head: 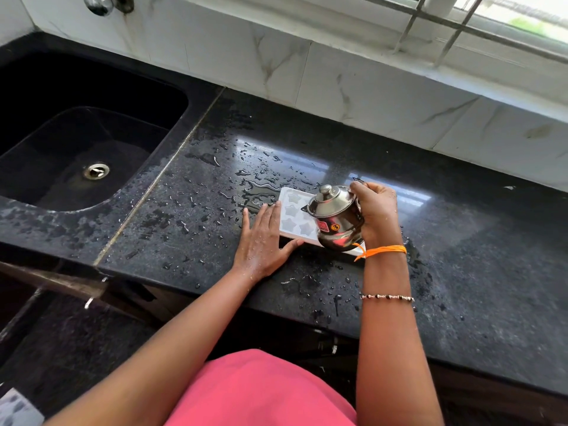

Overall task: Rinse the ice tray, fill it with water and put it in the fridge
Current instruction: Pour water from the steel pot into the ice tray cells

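Observation:
A white ice tray (294,214) with star-shaped cups lies flat on the wet black counter (190,210). My left hand (264,241) rests open and flat against the tray's left end, thumb along its near edge. My right hand (376,215) grips a small steel pot (336,221) with a knobbed lid, tilted leftward over the tray's right half. The pot hides the tray's right part.
A black sink (76,142) with a steel drain (96,170) sits to the left. A tap (107,4) is mounted on the tiled wall (338,87) behind. A barred window (479,23) is at the top right. Water drops and puddles cover the counter around the tray.

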The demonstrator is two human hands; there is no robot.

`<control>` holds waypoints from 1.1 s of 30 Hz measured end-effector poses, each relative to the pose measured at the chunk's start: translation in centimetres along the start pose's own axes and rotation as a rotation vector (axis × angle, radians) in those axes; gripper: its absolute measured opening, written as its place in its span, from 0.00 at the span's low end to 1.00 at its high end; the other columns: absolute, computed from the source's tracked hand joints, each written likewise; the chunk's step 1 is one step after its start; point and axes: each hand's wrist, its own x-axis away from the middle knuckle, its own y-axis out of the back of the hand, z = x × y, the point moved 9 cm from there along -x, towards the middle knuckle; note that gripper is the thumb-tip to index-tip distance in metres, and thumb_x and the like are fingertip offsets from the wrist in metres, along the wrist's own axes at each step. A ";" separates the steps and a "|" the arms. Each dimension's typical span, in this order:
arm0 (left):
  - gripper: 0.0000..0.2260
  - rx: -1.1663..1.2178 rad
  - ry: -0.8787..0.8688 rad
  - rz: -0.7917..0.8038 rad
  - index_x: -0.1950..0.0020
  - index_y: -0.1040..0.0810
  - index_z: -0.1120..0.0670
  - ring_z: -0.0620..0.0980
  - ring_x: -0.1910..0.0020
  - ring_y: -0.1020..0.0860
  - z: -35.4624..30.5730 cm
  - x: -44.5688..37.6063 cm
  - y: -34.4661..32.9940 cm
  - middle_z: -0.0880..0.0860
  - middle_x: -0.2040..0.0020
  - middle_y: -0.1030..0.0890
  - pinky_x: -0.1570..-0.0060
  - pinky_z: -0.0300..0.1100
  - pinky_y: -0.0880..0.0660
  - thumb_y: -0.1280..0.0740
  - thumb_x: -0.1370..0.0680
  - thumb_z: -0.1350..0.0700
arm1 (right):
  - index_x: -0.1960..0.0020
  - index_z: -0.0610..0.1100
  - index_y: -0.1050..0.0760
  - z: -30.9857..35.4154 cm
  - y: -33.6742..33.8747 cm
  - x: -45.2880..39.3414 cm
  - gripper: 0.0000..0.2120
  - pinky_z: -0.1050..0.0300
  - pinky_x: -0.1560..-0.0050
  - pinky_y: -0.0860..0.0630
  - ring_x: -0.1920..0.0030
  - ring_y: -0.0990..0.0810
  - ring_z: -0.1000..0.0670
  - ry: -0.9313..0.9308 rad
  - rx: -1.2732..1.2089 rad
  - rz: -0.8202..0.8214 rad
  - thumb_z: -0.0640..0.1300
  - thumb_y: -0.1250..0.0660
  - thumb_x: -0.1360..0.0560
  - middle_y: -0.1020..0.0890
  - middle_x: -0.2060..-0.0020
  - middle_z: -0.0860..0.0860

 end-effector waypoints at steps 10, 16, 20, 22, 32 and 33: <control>0.39 -0.015 -0.081 -0.135 0.25 0.44 0.56 0.54 0.25 0.43 -0.4 0.1 0.9 0.56 0.25 0.39 0.29 0.59 0.59 0.52 0.28 0.31 | 0.71 0.45 0.34 -0.4 2.0 0.3 0.14 0.68 0.76 0.38 0.79 0.36 0.57 -0.026 -0.115 -0.073 0.33 0.36 0.30 0.35 0.80 0.53; 0.30 -0.020 -0.175 -0.177 0.31 0.38 0.50 0.56 0.28 0.38 -1.1 0.4 1.0 0.55 0.28 0.34 0.30 0.64 0.52 0.47 0.27 0.34 | 0.75 0.46 0.36 -0.3 2.5 0.6 0.16 0.60 0.71 0.40 0.74 0.38 0.53 0.009 0.040 -0.087 0.35 0.35 0.34 0.37 0.76 0.48; 0.27 -0.049 -0.223 -0.170 0.34 0.35 0.48 0.57 0.28 0.37 -1.5 0.5 0.7 0.55 0.30 0.32 0.31 0.66 0.50 0.48 0.26 0.34 | 0.76 0.47 0.38 -0.3 2.5 0.8 0.18 0.63 0.74 0.42 0.75 0.40 0.53 0.031 0.107 -0.097 0.35 0.35 0.34 0.38 0.77 0.49; 0.26 -0.055 -0.236 -0.176 0.35 0.33 0.47 0.57 0.29 0.36 -1.6 0.5 0.7 0.54 0.30 0.32 0.31 0.66 0.51 0.47 0.26 0.34 | 0.77 0.48 0.39 -0.2 2.4 0.8 0.18 0.64 0.75 0.43 0.75 0.41 0.53 0.045 0.127 -0.101 0.35 0.35 0.35 0.39 0.77 0.50; 0.25 -0.030 -0.238 -0.213 0.39 0.25 0.49 0.57 0.29 0.36 -1.6 0.6 1.2 0.54 0.31 0.31 0.31 0.65 0.55 0.46 0.27 0.35 | 0.76 0.47 0.39 0.2 2.5 0.9 0.16 0.60 0.72 0.42 0.74 0.40 0.53 0.083 0.271 -0.133 0.38 0.35 0.37 0.39 0.78 0.52; 0.25 -0.028 -0.237 -0.215 0.39 0.25 0.49 0.57 0.29 0.36 -1.7 0.5 1.2 0.54 0.31 0.30 0.31 0.65 0.55 0.45 0.27 0.35 | 0.77 0.47 0.39 0.2 2.5 0.9 0.16 0.60 0.72 0.42 0.74 0.40 0.53 0.086 0.273 -0.133 0.38 0.35 0.36 0.39 0.78 0.52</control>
